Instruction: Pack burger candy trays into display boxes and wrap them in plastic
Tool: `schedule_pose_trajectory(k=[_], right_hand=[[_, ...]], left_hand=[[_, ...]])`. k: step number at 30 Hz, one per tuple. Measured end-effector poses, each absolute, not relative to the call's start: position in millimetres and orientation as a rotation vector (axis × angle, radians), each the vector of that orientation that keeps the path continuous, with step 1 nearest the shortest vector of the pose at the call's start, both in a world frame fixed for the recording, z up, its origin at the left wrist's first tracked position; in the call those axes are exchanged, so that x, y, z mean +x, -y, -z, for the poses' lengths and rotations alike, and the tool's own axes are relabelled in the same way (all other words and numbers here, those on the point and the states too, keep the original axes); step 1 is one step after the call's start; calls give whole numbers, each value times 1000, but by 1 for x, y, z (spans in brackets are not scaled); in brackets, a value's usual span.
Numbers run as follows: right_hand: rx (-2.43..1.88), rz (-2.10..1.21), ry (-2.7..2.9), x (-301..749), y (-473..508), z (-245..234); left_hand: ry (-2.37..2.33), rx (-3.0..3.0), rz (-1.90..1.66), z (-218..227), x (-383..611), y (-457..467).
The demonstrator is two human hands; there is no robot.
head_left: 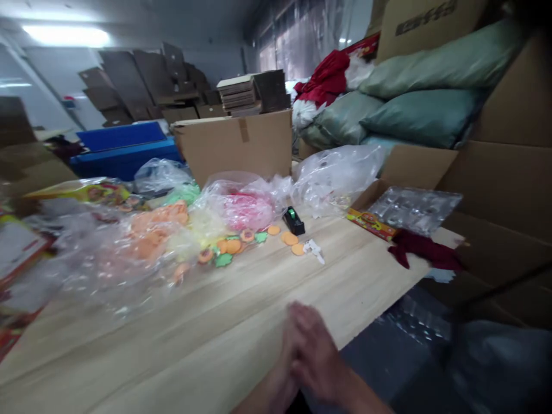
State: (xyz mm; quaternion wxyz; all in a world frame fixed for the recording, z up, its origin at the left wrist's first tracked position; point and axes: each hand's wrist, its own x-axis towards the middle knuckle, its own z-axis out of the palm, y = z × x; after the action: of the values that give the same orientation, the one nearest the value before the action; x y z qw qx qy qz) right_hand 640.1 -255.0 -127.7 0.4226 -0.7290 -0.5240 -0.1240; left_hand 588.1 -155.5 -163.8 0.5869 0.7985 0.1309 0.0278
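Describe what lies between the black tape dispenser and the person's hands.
In the head view, orange discs and white pieces lie just on the near side of the tape dispenser; pale wooden tabletop stretches from there to the hands.

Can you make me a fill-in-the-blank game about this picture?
1. The picture shows ____ bare hands touching each other.
2. The tape dispenser is mostly ____.
3. The clear bag just left of it shows bright ____ stuff inside.
4. The bin at the back left is ____.

Missing words: two; black; pink; blue.
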Motion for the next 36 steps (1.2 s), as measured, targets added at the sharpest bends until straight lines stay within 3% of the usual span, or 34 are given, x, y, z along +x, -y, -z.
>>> schedule_pose_trajectory(k=[3,7,9,11,13,18,27,36], right_hand=[[-1803,208,1260,614,248,145],[-1667,58,160,646,269,168],[-1492,-52,-124,652,285,171],[-1448,-37,-134,645,301,169],[-1490,47,-57,631,315,166],[-1615,-4,-48,596,370,181],[-1513,-44,-420,550,456,221],[-1498,-270,-272,503,395,239]], left_hand=[[-298,1592,22,128,572,169],[-95,1356,107,79,532,174],[91,1717,-59,70,517,162],[100,2257,-179,84,507,144],[-16,2641,-53,116,498,125],[-50,3019,130,181,468,106],[-27,3125,-10,178,437,111],[-74,3200,-118,184,420,114]])
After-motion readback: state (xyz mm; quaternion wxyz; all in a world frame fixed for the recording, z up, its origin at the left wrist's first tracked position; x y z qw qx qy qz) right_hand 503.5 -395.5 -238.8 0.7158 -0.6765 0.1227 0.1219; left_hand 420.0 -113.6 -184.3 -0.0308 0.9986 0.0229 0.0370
